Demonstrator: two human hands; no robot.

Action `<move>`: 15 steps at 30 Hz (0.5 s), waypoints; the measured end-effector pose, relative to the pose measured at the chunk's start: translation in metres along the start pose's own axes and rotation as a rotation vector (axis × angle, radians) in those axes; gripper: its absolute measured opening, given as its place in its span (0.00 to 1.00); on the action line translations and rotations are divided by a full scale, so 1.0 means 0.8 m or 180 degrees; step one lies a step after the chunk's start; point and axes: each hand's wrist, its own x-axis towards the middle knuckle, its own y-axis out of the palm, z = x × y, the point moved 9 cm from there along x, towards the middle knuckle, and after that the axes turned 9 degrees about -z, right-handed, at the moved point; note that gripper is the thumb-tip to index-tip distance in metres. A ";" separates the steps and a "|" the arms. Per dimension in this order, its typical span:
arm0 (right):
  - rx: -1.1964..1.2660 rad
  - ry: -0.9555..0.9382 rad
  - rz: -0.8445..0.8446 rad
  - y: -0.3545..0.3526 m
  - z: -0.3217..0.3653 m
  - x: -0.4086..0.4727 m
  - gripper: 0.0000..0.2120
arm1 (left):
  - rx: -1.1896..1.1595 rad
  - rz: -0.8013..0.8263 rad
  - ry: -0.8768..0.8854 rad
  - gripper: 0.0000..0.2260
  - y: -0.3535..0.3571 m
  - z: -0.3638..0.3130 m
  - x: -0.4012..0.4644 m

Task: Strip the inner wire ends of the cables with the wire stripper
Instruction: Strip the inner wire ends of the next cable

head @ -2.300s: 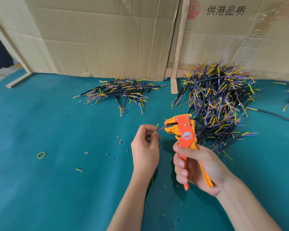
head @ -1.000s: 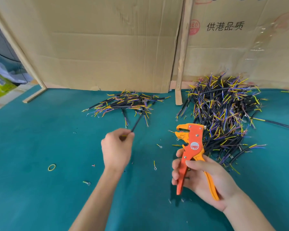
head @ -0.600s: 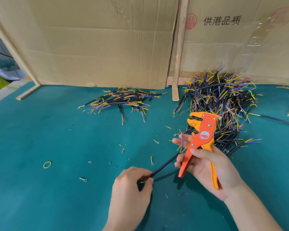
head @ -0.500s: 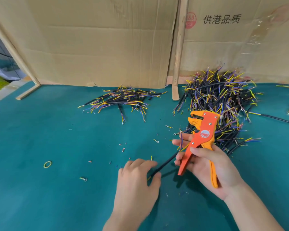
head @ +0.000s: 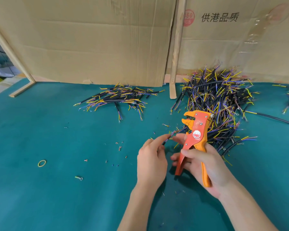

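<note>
My right hand (head: 205,165) grips the handles of the orange wire stripper (head: 194,135), whose jaws point up and left. My left hand (head: 151,161) pinches a short black cable (head: 168,140) near its end. The cable's coloured inner wires fan out just left of the stripper, and my right index fingertip touches them. A large heap of black cables (head: 217,104) with yellow and purple ends lies behind the stripper. A smaller pile of cables (head: 118,99) lies further left.
Cardboard sheets (head: 93,40) and a wooden strip (head: 174,60) stand along the back of the green table (head: 40,197). Bits of stripped insulation (head: 119,147), a yellow rubber band (head: 42,163) and a ring terminal (head: 79,178) lie on the left.
My left hand laid one cable on the left pile, came back and took a new cable. It has now lifted that cable's end up beside the stripper.
</note>
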 end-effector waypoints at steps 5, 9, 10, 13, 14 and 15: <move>-0.0048 0.0167 0.0059 0.006 -0.005 -0.002 0.26 | -0.0455 -0.0360 -0.0231 0.14 -0.010 0.011 0.004; -0.0104 0.0307 0.0242 0.014 -0.010 -0.007 0.25 | -0.0676 -0.0526 -0.0383 0.07 -0.013 0.011 0.012; -0.0141 0.0334 0.0269 0.016 -0.011 -0.008 0.24 | -0.0718 -0.0553 -0.0416 0.08 -0.013 0.012 0.016; -0.0174 0.0421 0.0300 0.018 -0.013 -0.011 0.20 | -0.0817 -0.0647 -0.0603 0.08 -0.018 0.020 0.023; -0.0165 0.0467 0.0302 0.018 -0.014 -0.012 0.20 | -0.0870 -0.0689 -0.0649 0.08 -0.020 0.023 0.023; -0.0157 0.0516 0.0307 0.019 -0.015 -0.013 0.20 | -0.0928 -0.0725 -0.0670 0.08 -0.021 0.025 0.022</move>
